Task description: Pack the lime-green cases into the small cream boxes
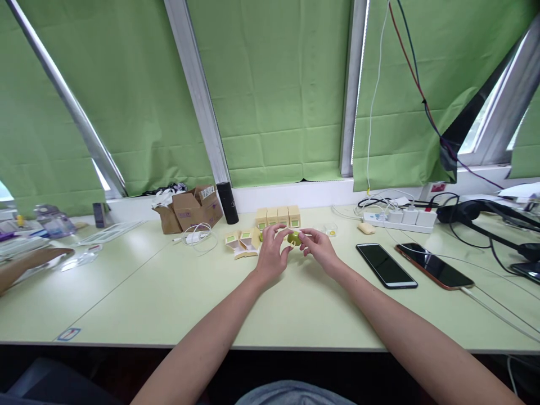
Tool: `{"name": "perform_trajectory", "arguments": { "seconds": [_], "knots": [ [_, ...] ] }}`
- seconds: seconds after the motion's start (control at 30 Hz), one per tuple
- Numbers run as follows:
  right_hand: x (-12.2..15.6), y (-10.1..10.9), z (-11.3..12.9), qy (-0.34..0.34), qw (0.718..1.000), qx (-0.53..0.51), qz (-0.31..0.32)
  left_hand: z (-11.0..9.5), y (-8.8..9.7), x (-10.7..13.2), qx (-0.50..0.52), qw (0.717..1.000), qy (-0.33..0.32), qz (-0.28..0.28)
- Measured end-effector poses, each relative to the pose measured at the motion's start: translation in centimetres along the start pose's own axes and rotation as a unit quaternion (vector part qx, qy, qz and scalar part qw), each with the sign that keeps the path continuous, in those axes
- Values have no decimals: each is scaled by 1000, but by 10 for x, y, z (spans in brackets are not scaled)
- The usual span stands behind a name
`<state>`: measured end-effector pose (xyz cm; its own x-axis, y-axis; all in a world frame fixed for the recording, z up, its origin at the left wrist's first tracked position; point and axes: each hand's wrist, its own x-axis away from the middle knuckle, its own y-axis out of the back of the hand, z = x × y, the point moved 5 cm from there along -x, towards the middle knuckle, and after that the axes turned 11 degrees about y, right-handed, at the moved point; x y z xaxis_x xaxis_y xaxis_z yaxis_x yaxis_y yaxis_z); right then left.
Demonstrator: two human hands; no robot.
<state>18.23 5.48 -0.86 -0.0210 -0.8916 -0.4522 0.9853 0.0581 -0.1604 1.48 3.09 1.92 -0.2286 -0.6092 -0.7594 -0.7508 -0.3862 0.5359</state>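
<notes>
Above the middle of the table, a small yellow-green roll point(294, 238), which looks like tape, is held up between both hands. My right hand point(319, 248) pinches its right side with thumb and fingertips. From the left, my left hand point(273, 248) curls its thumb and fingers at the roll's near-left edge, where a pale bit shows between them. Left of that hand lies an opened small cardboard box point(242, 244) with flaps spread and green-framed windows. Behind the hands stands a row of several small closed boxes point(278, 216). Part of another green thing point(261, 237) peeks out beside my left fingers.
Left back: a brown carton point(196, 209), a black cylinder point(227, 202) and a white charger with cable point(194, 237). Right: two phones point(386, 265) point(434, 266), a power strip point(400, 219), a beige mouse-shaped object point(365, 228) and a black headset point(485, 216). Another person's arm point(29, 267) reaches in far left.
</notes>
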Motion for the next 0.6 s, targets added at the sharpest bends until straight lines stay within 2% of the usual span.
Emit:
{"name": "perform_trajectory", "arguments": {
  "seconds": [0.3, 0.47, 0.6],
  "knots": [
    [3, -4, 8, -9, 1000, 13, 16, -3, 0, 0, -20, 1000, -16, 5],
    [5, -3, 9, -26, 1000, -2, 16, 1, -1, -2, -5, 1000, 13, 0],
    [5, 0, 5, -45, 999, -14, 6, 10, -3, -3, 38, 997, 69, 0]
  ]
}}
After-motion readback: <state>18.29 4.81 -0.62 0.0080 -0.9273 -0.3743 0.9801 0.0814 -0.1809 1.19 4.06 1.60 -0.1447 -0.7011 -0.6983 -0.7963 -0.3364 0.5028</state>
